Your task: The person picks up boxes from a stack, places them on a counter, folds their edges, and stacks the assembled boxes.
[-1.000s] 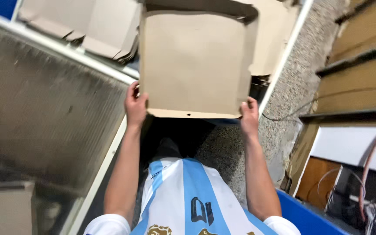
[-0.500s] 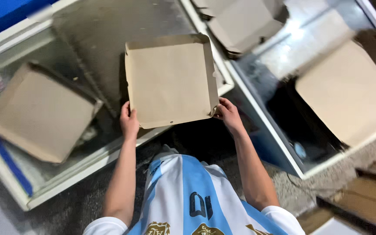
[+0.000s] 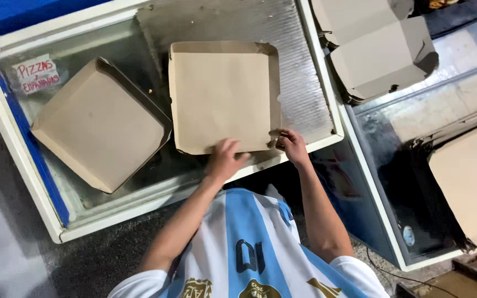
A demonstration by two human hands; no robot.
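Left hand (image 3: 224, 160) lies spread over the near edge of a square, open cardboard pizza box (image 3: 223, 96), palm down and fingers loose, gripping nothing; it seems to press the tray flat against the ribbed metal lid (image 3: 299, 83) of the chest freezer (image 3: 139, 201) it sits on. To the left, on the freezer's glass lid, rests a second folded box (image 3: 97, 129), turned at an angle with its bottom up, apart from the first. A small handwritten label (image 3: 37, 74) is stuck to the glass near the far left corner, beside the blue strip along the freezer's edge.

Just to the right of the left hand, the right hand (image 3: 292, 146) pinches the near right corner of the pizza box, fingers curled around the raised side wall, likely to hold that corner folded. The box's low walls stand up on all four sides, open face upward. Below the hands hangs the person's sky-blue and white striped shirt (image 3: 249, 243).

Further right, on a second glass-topped freezer (image 3: 382, 182), a stack of flat unfolded box blanks (image 3: 379, 47) lies at the far end, and another large sheet of cardboard (image 3: 470, 182) covers its near right part.
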